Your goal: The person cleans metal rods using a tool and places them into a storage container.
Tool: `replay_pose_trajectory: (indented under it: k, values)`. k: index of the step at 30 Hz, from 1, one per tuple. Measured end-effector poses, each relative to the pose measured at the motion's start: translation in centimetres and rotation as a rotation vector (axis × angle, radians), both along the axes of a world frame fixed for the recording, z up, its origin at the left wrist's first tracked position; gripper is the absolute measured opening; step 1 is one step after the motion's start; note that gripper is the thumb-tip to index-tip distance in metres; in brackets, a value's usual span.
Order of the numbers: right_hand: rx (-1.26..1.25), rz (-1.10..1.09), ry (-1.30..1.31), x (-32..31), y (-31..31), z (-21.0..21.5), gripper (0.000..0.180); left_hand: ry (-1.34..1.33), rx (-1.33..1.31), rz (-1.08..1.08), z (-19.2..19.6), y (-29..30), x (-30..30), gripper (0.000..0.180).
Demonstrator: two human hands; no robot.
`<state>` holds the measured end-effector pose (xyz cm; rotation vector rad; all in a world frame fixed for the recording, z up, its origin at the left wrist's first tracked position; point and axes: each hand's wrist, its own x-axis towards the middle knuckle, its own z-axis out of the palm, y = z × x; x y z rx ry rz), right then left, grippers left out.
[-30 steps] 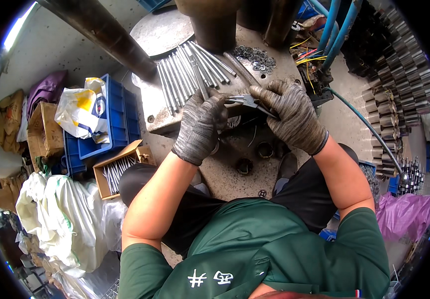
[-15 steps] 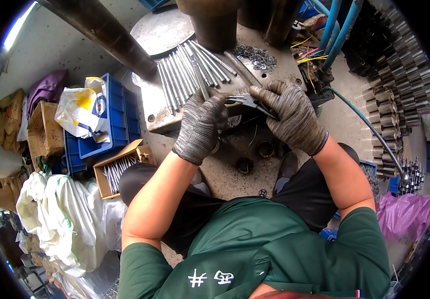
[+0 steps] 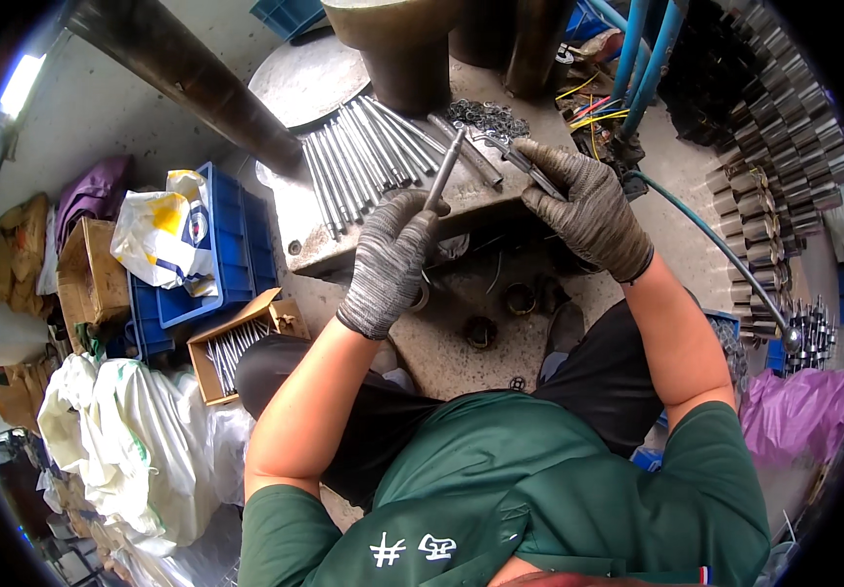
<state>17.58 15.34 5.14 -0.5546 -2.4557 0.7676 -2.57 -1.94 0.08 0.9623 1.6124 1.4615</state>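
One rod (image 3: 445, 169) in hand, work on it apparently under way; nothing marks it as finished. Head view, the only one: left hand (image 3: 386, 256), gloved, has its fingers clamped around the rod's lower part. Right hand (image 3: 588, 210), also gloved, has its fingers closed around the handles of the pliers (image 3: 534, 174). Pliers' nose points at the rod's upper end, very near; contact cannot be told.

Count so far: a row of rods (image 3: 358, 152) lies on the tabletop (image 3: 296, 223), side by side, a few crossing others. Whether these are done or waiting, the view does not settle. More rods stand loose in the carton (image 3: 253, 311) by the left knee, so a good many pieces in all. Heap of small dark rings (image 3: 492, 118) on the tabletop beyond the pliers; plenty there, probably far from used up.

Rod's place: above the tabletop's near edge, between the hands, tilted, upper end leaning right and away from the body. Looks: slim, straight, grey metal, dull sheen, narrower toward the top. Tip detail too small to read. A thicker tube (image 3: 483, 167) lies just beyond, on the tabletop.
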Motion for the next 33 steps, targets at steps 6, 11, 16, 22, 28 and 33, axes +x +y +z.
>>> replay_pose_trajectory:
  k: [6,11,16,22,28,33]
  values:
    - [-0.286,0.084,-0.033,1.4,1.6,0.4,0.049,0.101,-0.043,-0.011,0.7,-0.1,0.1,0.022]
    - [-0.334,0.146,-0.262,2.8,2.3,2.6,0.052,0.689,0.069,-0.057,1.3,-0.3,-0.8,0.030]
    - [-0.306,0.212,-0.285,3.2,2.2,2.0,0.055,0.076,0.031,-0.124,2.5,-1.3,-0.3,0.035]
    - [-0.113,0.347,-0.254,2.1,1.3,0.3,0.054,-0.140,0.027,-0.159,1.6,-0.8,0.4,0.032]
    - [-0.232,0.368,-0.263,1.9,1.2,-0.4,0.056,-0.262,0.000,-0.111,1.2,-0.5,0.7,0.034]
    - [-0.244,0.371,-0.321,1.5,0.7,-0.4,0.056,-0.230,0.057,-0.138,0.9,-0.1,1.2,0.032]
